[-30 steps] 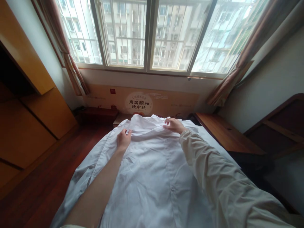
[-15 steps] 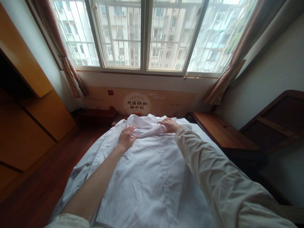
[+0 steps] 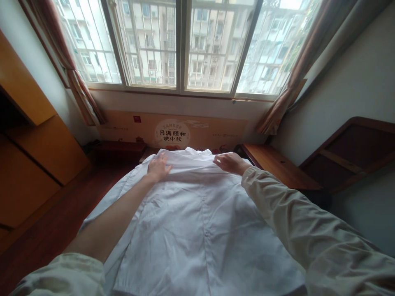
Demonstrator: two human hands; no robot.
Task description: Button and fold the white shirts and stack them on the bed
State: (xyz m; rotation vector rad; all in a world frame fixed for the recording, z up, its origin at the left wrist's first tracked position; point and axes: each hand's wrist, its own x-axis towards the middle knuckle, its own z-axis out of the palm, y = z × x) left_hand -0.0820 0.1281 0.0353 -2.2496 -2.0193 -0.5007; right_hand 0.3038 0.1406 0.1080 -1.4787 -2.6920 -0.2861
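A white button-front shirt (image 3: 173, 230) lies spread out before me, its placket running down the middle and its folded collar end at the far side. On the upper left of the cloth rests my left hand (image 3: 159, 166), open, with its fingers apart. My right hand (image 3: 231, 163) is closed at the upper right, thumb and fingers pinching the shirt's cloth near its far edge. Light wrinkles cross the front panels. What lies under the shirt is hidden.
A wooden desk top (image 3: 277, 164) stands close on the right, beside a dark brown panel with a wooden frame (image 3: 348, 152). Orange-brown cabinets (image 3: 46, 148) line the left. Ahead are a printed cardboard panel (image 3: 197, 127), a barred window (image 3: 210, 49) and curtains (image 3: 77, 90).
My hands have moved farther apart, the right one outward to the right. The bunched cloth at the shirt's far end has been drawn flatter. The view has shifted slightly.
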